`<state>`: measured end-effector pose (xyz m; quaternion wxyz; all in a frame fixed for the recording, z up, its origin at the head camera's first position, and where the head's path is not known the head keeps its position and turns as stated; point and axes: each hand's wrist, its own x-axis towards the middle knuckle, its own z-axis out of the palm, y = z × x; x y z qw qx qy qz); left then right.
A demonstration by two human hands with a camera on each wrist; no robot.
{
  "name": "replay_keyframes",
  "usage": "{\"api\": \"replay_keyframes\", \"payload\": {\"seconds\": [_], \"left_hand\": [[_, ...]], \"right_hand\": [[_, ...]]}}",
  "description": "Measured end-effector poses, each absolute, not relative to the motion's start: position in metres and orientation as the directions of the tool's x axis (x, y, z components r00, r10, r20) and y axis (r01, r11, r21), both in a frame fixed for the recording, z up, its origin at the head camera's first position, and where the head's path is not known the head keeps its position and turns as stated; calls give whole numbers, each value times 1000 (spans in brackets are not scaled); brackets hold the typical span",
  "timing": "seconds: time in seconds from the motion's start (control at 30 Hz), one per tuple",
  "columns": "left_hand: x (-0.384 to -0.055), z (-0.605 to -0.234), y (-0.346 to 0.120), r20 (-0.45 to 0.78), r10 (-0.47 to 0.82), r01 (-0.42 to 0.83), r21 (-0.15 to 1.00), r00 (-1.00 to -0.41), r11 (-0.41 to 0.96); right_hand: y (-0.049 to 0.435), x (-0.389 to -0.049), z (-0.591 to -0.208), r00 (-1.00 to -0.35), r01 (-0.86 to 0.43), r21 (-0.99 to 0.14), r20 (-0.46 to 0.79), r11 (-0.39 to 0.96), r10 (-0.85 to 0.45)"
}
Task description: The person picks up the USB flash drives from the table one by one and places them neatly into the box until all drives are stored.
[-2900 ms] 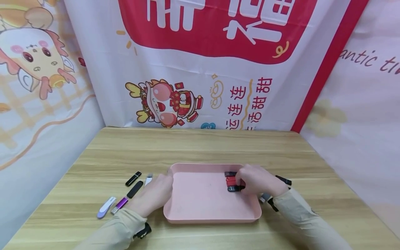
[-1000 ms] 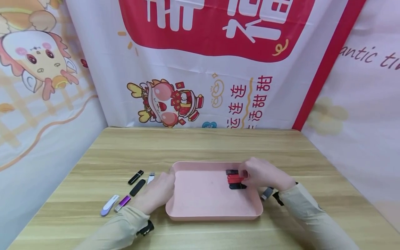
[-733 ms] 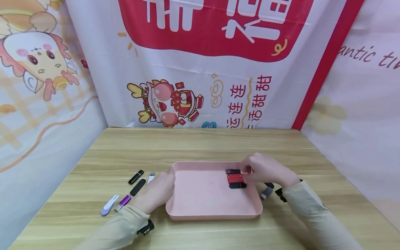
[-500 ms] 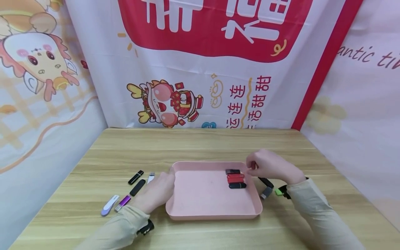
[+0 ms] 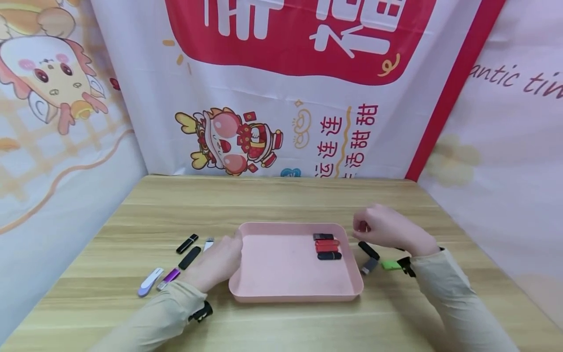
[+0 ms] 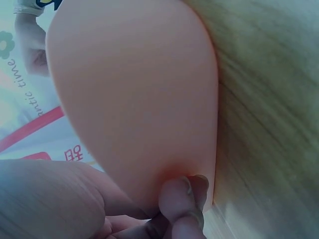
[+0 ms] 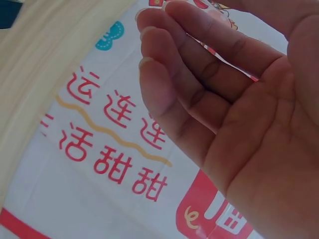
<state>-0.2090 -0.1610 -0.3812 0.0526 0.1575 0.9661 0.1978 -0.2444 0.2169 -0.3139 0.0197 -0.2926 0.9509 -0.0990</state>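
The pink tray (image 5: 281, 264) lies on the table. My left hand (image 5: 220, 261) grips its left side; in the left wrist view, fingertips (image 6: 177, 196) press the outer wall while another finger lies over the rim. At the tray's right side sits a column of USB flash drives: a black-and-grey one (image 5: 323, 236), red ones (image 5: 327, 245) and a black one (image 5: 329, 255). My right hand (image 5: 396, 230) hovers just right of the tray, fingers loosely bent; the palm (image 7: 264, 144) holds nothing. Below it lie a black drive (image 5: 368, 250), a grey drive (image 5: 369, 266) and a green drive (image 5: 390, 265).
Left of the tray lie more flash drives: two black (image 5: 187, 243), a purple one (image 5: 169, 278), a white-and-lavender one (image 5: 150, 282) and a white one (image 5: 208, 243) partly hidden by the left hand. Printed cloth (image 5: 272, 88) hangs behind the wooden table (image 5: 281, 200).
My right hand has let go of the drives in the tray and moved right and out past the rim, uncovering the green and black drives. The left hand stays at the tray's left side.
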Motion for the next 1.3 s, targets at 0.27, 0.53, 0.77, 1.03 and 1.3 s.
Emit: {"api": "replay_keyframes", "payload": {"seconds": [0.27, 0.53, 0.77, 1.03, 1.3], "left_hand": [[-212, -382, -160, -24, 332, 298, 383, -943, 874], [-210, -378, -158, -5, 337, 312, 367, -942, 877], [-209, -379, -159, -23, 329, 295, 387, -944, 874], [-209, -382, -163, -25, 331, 298, 376, -943, 878], [-210, -381, -160, -35, 326, 287, 389, -945, 875]], "right_hand": [[263, -250, -315, -827, -554, -185, 9, 812, -562], [319, -256, -328, -817, -574, -183, 58, 798, -574], [346, -254, -349, -830, -554, -184, 47, 812, -555], [359, -254, -360, -813, -575, -238, 53, 783, -580], [366, -253, -357, -824, -559, -267, 71, 785, -562]]}}
